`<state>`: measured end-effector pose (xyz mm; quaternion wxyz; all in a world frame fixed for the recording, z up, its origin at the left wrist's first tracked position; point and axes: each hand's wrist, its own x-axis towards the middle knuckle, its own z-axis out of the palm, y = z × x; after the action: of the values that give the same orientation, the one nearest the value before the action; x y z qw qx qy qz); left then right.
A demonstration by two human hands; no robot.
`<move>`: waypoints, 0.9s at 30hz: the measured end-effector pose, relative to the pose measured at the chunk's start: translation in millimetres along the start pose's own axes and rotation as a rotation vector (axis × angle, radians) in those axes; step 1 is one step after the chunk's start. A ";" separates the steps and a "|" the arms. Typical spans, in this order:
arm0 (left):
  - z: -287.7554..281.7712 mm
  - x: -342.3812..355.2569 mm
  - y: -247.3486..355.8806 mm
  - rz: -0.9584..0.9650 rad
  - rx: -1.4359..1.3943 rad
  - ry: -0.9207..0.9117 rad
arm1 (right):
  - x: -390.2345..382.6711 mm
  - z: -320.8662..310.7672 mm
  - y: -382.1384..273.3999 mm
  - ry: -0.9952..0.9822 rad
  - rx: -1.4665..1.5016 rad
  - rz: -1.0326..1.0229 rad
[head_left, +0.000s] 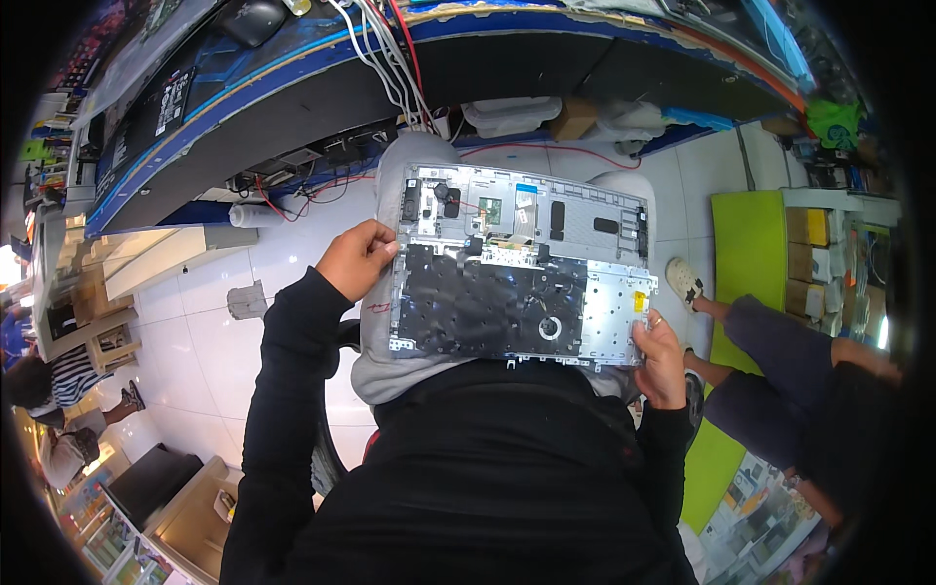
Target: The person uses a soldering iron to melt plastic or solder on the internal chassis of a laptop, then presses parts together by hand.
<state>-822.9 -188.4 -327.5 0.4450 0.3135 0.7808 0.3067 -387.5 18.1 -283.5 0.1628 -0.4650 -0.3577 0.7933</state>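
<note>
Across my lap lies a laptop top case point(595, 200), its inner side facing up. The silver-grey far half carries a flat ribbon cable point(526, 210) with a blue end and a small green circuit board point(490, 211). A keyboard backing plate point(468, 302), mostly under black film, takes up the near half; its right part is bare metal with a yellow sticker point(640, 301). My left hand point(359, 258) pinches the case's left edge. Around the near right corner, my right hand point(661, 359) is closed, thumb on the metal.
A blue-edged workbench point(546, 44) spans the far side, with white cables point(385, 58) hanging over it and a plastic tub point(512, 115) below. To the right are a lime-green panel point(746, 283) and a seated person's legs point(770, 351). Another person point(73, 380) is far left.
</note>
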 end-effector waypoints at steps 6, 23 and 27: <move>-0.3 -0.2 -0.7 0.023 -0.026 -0.013 | -4.5 3.6 5.3 0.006 0.010 -0.010; -17.6 -11.0 -2.7 0.019 0.030 -0.064 | -3.7 22.4 13.0 0.034 -0.030 -0.083; -19.1 -12.0 -11.3 0.028 -0.002 -0.014 | -3.2 27.3 8.2 0.032 -0.058 -0.052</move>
<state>-837.4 -208.3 -322.1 0.4464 0.3262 0.7729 0.3113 -408.5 -0.8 -278.9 0.1758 -0.4727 -0.3899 0.7705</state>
